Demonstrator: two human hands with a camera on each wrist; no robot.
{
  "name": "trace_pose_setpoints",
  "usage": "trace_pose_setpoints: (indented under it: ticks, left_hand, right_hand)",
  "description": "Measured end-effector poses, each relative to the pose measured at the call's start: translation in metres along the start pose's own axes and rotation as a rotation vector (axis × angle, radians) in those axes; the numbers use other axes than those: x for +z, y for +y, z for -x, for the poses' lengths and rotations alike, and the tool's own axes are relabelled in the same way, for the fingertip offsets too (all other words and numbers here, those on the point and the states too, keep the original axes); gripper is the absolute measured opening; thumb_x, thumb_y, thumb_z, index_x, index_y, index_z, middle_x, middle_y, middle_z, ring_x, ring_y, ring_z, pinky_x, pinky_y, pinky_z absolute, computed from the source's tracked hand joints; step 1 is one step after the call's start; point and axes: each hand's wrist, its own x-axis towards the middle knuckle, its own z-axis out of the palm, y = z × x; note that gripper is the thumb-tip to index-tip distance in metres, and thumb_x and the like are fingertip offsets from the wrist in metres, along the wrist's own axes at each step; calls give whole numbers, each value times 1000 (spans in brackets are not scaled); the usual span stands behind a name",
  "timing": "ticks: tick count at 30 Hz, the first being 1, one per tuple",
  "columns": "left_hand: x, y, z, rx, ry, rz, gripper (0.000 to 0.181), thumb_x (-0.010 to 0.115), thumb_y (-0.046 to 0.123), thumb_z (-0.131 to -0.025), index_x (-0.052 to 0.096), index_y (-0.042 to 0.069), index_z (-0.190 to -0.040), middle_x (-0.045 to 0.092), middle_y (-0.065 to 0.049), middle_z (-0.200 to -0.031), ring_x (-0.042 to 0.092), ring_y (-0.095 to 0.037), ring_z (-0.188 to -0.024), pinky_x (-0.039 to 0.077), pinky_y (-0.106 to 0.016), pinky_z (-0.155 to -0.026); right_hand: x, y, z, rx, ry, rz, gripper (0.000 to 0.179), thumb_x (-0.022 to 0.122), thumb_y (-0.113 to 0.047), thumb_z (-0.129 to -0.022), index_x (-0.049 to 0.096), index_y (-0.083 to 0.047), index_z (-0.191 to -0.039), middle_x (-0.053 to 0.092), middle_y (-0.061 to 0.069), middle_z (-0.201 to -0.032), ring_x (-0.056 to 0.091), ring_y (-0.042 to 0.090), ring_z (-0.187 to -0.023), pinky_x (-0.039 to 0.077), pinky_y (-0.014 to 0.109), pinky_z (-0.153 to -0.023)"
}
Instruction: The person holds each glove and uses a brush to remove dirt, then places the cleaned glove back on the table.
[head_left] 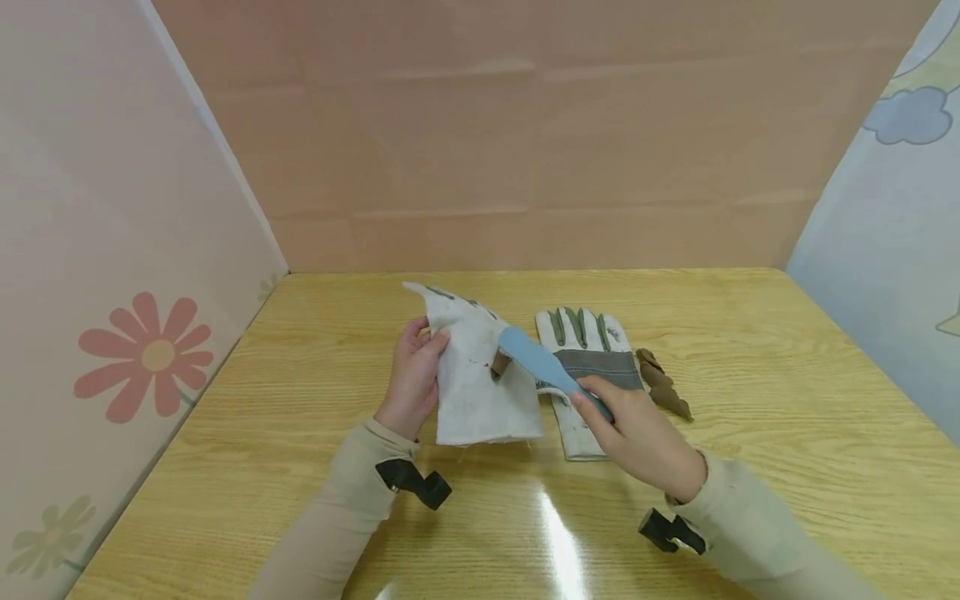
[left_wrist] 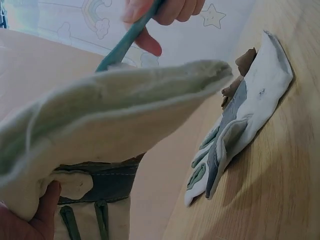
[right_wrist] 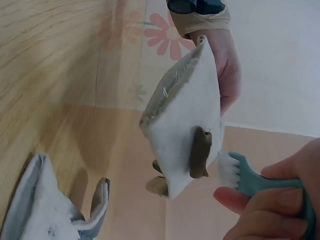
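Note:
A white work glove (head_left: 476,396) is held up off the table by my left hand (head_left: 415,379), its thumb on the near face and its fingers at the side edge. The glove's open cuff points toward me, and a brown curled piece (right_wrist: 201,152) clings to its face. My right hand (head_left: 645,429) grips the handle of a blue brush (head_left: 542,360). In the right wrist view the brush's white bristles (right_wrist: 229,170) point at the glove, close beside the brown piece. Small dark specks dot the cloth there.
A second white glove with a grey band (head_left: 600,364) and green finger strips lies on the wooden table (head_left: 300,375), right of the raised one. Brown crumpled pieces (head_left: 662,385) lie along its right side. Upright panels (head_left: 525,150) enclose the table at the back and sides.

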Motion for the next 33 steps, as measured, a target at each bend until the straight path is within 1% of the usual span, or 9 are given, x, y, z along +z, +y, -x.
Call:
trace_pose_setpoints:
  ticks: [5, 9, 16, 20, 24, 29, 33]
  left_hand:
    - [1, 1, 1, 7, -8, -2, 31, 42, 1, -96, 41, -1, -127, 58, -9, -103, 58, -11, -88, 48, -24, -77]
    - [-1, 2, 0, 15, 10, 6, 30, 43, 0, -95, 42, -2, -125, 58, -7, -101, 58, -10, -87, 47, -24, -78]
    - [-4, 1, -2, 18, 12, 6, 30, 43, 1, -96, 41, -2, -125, 58, -8, -102, 58, -11, -90, 46, -25, -79]
    - [-4, 1, -2, 22, 23, 18, 29, 43, 1, -96, 41, -1, -124, 58, -8, -102, 58, -11, -90, 46, -25, -79]
    - [-2, 2, -1, 22, 14, 22, 30, 43, 1, -95, 41, -1, -126, 58, -9, -105, 58, -12, -91, 47, -26, -79]
    - [0, 3, 0, 16, 9, 21, 31, 42, 1, -95, 41, -1, -127, 57, -10, -106, 57, -13, -93, 47, -26, -80]
    - [-1, 3, 0, 18, 21, 22, 31, 44, 1, -95, 42, -1, -125, 58, -7, -102, 58, -12, -90, 47, -26, -79]
  right_hand:
    - [8, 0, -3, -1, -40, -16, 21, 41, -21, -100, 56, -6, -98, 27, -11, -53, 18, -4, -41, 25, 17, -40]
    - [11, 1, -2, -7, -54, 0, 20, 41, -20, -101, 55, -7, -94, 27, -10, -55, 19, -3, -43, 26, 17, -42]
    - [6, 3, 2, -18, -65, 21, 20, 42, -20, -100, 55, -7, -94, 26, -11, -55, 18, -3, -44, 26, 17, -43]
    - [1, 3, 2, -22, -30, 15, 19, 42, -18, -100, 57, -7, -96, 26, -11, -54, 19, -4, -43, 27, 17, -42]
    - [1, 2, -1, -24, 10, -8, 19, 42, -17, -100, 58, -6, -98, 27, -11, -52, 20, -4, -41, 27, 18, -40]
    - [7, 0, -4, -19, -34, -15, 20, 42, -20, -100, 57, -6, -98, 27, -12, -52, 19, -4, -41, 26, 17, -40]
    - [9, 0, -3, -24, -53, 16, 21, 42, -19, -100, 57, -5, -97, 27, -11, -53, 19, -3, -42, 26, 17, -42]
